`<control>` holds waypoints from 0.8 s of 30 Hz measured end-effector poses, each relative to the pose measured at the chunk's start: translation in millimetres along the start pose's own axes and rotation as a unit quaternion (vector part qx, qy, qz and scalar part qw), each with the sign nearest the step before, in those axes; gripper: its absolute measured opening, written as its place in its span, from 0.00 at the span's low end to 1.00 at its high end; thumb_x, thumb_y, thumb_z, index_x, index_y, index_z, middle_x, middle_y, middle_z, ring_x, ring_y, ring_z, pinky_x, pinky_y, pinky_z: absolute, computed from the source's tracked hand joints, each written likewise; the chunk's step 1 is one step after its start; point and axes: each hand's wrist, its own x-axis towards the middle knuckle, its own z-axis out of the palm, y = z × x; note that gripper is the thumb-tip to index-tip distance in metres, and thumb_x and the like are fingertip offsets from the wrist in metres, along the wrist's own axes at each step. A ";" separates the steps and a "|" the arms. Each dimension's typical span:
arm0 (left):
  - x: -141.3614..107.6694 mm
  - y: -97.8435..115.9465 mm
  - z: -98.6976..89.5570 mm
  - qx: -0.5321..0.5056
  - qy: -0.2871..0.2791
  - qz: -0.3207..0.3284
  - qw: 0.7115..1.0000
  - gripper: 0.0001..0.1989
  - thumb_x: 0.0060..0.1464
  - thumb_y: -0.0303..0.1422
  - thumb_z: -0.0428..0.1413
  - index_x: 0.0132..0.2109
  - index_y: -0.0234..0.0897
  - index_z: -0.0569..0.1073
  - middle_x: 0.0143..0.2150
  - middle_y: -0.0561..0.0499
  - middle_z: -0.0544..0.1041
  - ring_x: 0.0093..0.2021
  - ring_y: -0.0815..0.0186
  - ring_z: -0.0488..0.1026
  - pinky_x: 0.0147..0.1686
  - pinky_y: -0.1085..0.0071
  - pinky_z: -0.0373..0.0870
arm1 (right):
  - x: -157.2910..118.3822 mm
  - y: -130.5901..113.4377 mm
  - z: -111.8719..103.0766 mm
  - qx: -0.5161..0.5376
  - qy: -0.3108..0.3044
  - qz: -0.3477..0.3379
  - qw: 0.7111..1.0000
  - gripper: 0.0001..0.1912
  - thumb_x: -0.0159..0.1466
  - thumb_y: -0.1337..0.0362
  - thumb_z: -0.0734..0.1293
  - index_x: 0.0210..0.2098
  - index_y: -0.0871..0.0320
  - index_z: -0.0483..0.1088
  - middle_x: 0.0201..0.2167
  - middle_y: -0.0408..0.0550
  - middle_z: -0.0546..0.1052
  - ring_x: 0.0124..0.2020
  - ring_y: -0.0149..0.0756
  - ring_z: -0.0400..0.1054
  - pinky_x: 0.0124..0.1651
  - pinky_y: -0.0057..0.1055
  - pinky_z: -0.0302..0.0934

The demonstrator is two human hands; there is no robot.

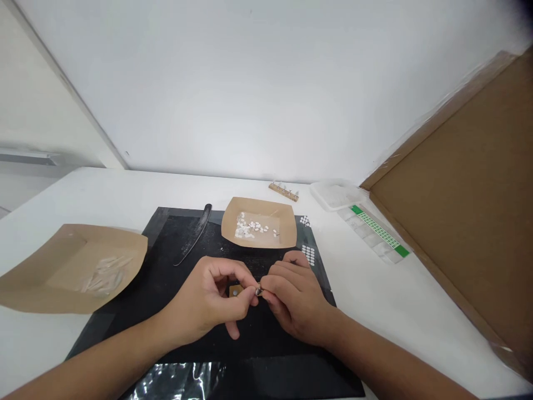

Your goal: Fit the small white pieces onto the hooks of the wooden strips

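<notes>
Over the black mat (266, 372), my left hand (220, 297) and my right hand (295, 294) meet at the fingertips. A tiny metallic piece (259, 290) is pinched between them, and its shape is too small to make out. Both hands are closed on it, thumb against fingers. Partly hidden behind my left fingers is a small brown wooden piece (233, 289) with a round silvery dot. Just beyond the hands stands a paper tray (287, 219) holding many small white discs (252, 226).
A larger paper tray (45, 250) with clear slim pieces (108, 275) lies left. A dark nail file (200, 230), wooden stand (283, 191), clear lid (335, 194) and green-labelled case (378, 233) lie farther back. Cardboard (466, 200) stands right; white dots (308, 254) sit on the mat.
</notes>
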 end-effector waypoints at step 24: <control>5.6 1.1 -9.6 -0.050 -0.079 -0.007 0.996 0.12 0.62 0.38 0.66 0.41 0.31 0.82 0.37 0.50 0.77 0.24 0.73 0.77 0.17 0.80 0.79 | -0.5 7.3 -1.4 0.072 0.026 0.033 0.997 0.13 0.81 0.63 0.56 0.43 0.57 0.69 0.30 0.42 0.77 0.29 0.31 0.68 0.43 0.37 0.52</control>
